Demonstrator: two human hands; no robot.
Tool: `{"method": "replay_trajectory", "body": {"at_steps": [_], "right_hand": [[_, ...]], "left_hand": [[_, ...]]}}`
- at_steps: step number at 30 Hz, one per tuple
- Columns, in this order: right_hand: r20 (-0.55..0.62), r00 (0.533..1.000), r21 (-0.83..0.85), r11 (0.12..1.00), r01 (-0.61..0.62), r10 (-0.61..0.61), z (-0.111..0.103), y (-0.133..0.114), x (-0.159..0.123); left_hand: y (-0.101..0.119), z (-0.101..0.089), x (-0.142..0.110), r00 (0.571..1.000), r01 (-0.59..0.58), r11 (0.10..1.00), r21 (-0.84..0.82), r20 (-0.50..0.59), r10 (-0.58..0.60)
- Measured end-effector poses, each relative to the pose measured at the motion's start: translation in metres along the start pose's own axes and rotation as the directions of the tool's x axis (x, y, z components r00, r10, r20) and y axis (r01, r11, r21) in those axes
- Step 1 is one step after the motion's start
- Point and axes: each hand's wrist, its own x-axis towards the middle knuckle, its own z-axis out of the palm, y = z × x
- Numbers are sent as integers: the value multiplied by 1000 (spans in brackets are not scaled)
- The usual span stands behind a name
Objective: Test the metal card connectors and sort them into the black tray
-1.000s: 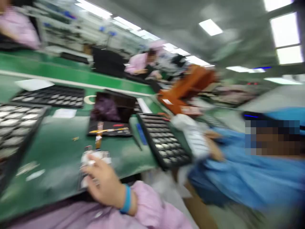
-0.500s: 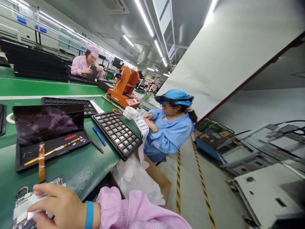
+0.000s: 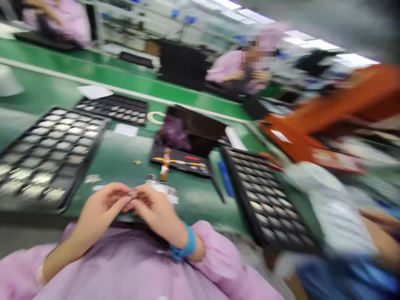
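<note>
The picture is smeared by motion. My left hand [image 3: 101, 206] and my right hand [image 3: 156, 210] meet at the near edge of the green bench [image 3: 125, 158], fingers pinched together on a small grey piece I cannot make out. Just beyond my fingers lies a small circuit board [image 3: 162, 189] with an orange ribbon cable [image 3: 165, 164] running up to a black open case [image 3: 187, 143]. A blue band circles my right wrist.
A black tray of silvery parts [image 3: 46, 150] stands at the left, another black tray [image 3: 265, 191] at the right, a third [image 3: 114, 109] farther back. A blue pen [image 3: 225, 173] lies beside the case. An orange machine [image 3: 328, 116] and people in pink sit beyond.
The camera has swung back left and down to the bench. My left hand has come into view and joined the right hand over the small board.
</note>
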Motion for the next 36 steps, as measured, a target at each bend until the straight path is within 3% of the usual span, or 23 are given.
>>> {"method": "replay_trajectory", "body": {"at_steps": [2,5,7,10,12,16,19,23,26,32,36], "right_hand": [[-49,999,-65,998,-1,-2,-9,4,18],[-38,999,-224,974,-18,10,-16,17,46],[-64,998,-331,943,-16,-6,-16,20,55],[-137,986,-480,877,19,-96,-13,8,56],[-84,984,-561,824,83,-156,-9,-11,57],[224,970,-667,710,227,-99,14,-56,82],[327,943,-697,657,288,-67,44,-75,120],[273,960,-727,638,252,-69,85,-71,171],[207,976,-756,623,202,-65,104,-63,189],[160,982,-760,623,185,-97,110,-60,189],[177,977,-741,637,214,-123,102,-65,187]], "left_hand": [[-3,-26,-11,999,43,999,-28,-28,-44],[2,-76,-16,968,47,970,239,-249,15],[7,-111,-21,948,144,882,448,-320,8],[9,-152,-27,958,259,687,679,-273,-91],[5,-168,-26,978,208,634,745,-152,-142],[-1,-181,-17,990,42,632,774,54,-132],[-1,-184,-13,984,-2,621,784,113,-139],[1,-188,-12,983,-45,625,779,147,-113],[0,-188,-14,985,-75,635,769,156,-72],[-8,-184,-21,991,-4,714,700,98,-90],[-9,-186,-20,987,-43,692,720,140,-84]]}}
